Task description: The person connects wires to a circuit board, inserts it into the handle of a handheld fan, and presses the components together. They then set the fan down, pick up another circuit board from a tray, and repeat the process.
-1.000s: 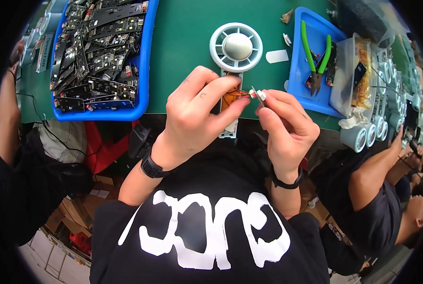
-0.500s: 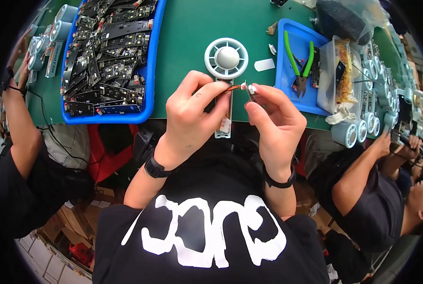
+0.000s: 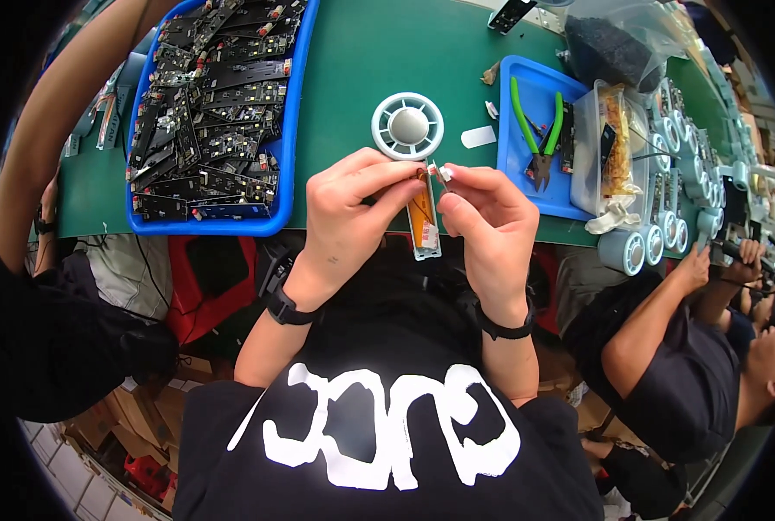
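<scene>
A pale blue handheld fan [image 3: 407, 128] lies on the green table with its round head away from me. Its handle is uncovered and shows an orange battery [image 3: 421, 211] with a white label near the end. Over the top of the handle, my left hand [image 3: 353, 195] is closed in a pinch on thin wires [image 3: 422, 174]. Facing it, my right hand [image 3: 489, 208] pinches a small white connector [image 3: 446, 174]; what else sits between these fingertips is too small to make out. The two hands' fingertips are almost touching.
At left stands a blue tray [image 3: 290, 130] heaped with black circuit boards [image 3: 223, 113]. A second blue tray [image 3: 513, 152] holds green-handled cutters [image 3: 539, 161], beside a clear plastic box [image 3: 585, 148]. More fans [image 3: 635, 249] line the right side. Co-workers sit on both sides; one arm [image 3: 49, 122] reaches across at left.
My hands have shifted slightly left and lower over the handle, and the orange battery now shows between them. At left, a co-worker's arm has swung up across the view.
</scene>
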Demonstrator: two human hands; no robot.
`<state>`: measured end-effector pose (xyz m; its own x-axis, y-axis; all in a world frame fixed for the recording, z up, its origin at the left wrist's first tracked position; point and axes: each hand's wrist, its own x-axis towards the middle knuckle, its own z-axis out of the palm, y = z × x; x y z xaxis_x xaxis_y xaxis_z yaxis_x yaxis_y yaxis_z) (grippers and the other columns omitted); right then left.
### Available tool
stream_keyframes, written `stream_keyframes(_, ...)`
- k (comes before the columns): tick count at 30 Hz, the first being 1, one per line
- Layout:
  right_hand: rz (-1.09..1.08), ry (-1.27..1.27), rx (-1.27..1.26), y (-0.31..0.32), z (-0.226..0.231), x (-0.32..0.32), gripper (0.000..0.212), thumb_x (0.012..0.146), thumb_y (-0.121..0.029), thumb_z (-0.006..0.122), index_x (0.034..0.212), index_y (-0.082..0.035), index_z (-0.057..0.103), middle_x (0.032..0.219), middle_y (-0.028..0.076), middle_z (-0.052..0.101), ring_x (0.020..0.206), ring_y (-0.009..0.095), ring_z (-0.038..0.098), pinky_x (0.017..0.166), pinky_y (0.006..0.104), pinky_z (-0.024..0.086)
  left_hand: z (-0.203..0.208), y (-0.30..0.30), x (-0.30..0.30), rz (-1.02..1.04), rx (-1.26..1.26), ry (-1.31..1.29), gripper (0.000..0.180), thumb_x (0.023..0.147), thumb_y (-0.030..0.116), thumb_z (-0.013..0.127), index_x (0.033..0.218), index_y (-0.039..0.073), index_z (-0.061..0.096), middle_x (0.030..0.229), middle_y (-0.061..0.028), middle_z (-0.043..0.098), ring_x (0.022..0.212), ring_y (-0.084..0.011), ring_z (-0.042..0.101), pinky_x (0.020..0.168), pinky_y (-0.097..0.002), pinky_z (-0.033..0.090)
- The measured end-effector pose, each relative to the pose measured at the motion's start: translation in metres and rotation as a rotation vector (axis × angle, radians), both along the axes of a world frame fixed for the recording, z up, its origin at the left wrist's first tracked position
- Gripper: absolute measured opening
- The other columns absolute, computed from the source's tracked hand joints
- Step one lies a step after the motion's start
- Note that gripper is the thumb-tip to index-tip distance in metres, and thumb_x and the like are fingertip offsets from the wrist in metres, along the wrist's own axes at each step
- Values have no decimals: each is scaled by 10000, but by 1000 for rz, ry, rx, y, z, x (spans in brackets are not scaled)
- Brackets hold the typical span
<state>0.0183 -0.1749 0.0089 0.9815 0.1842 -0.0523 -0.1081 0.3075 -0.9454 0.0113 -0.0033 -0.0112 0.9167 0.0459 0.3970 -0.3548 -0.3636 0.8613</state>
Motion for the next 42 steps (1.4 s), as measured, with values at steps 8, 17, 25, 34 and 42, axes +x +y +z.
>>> stream_keyframes(8, -47, -29, -10, -3, -4, -11, 272, 881, 87, 669, 1151, 56, 665, 992, 78, 661, 778, 95, 602, 644, 225, 454, -8, -25, -3, 255, 117, -200, 199, 759, -44, 785, 927, 26, 706, 810, -79, 660, 670, -221, 651, 582, -312, 527)
stream_keyframes(17, -135, -138, -177, 3, -8, -16, 274, 880, 112, 667, 1147, 49, 663, 1078, 79, 636, 962, 128, 637, 846, 245, 521, -2, -30, -3, 233, 34, -62, 181, 770, -79, 766, 896, 10, 672, 799, -78, 642, 654, -172, 643, 564, -289, 510)
stream_keyframes(25, -131, -58, -157, 0, -10, -12, 246, 888, 97, 673, 1129, 54, 657, 1059, 64, 655, 930, 103, 633, 828, 240, 523, -5, -17, -9, 195, 278, -272, 283, 782, -28, 770, 1056, 1, 701, 835, -83, 629, 695, -231, 628, 603, -330, 513)
stream_keyframes(34, -167, -38, -282, 9, -3, -12, 223, 891, 77, 679, 1113, 63, 656, 1047, 68, 656, 848, 96, 647, 759, 229, 531, 3, -9, -18, 140, 633, -254, 307, 798, 59, 746, 1099, 17, 701, 768, -48, 557, 637, -207, 563, 574, -333, 467)
stream_keyframes(42, -226, -353, -655, 15, 2, -12, 229, 831, 5, 741, 1051, 32, 684, 943, 132, 650, 715, 180, 637, 629, 285, 514, -3, -4, -16, 106, 604, -389, 329, 795, 135, 728, 1110, 43, 709, 739, -24, 521, 618, -181, 553, 534, -326, 421)
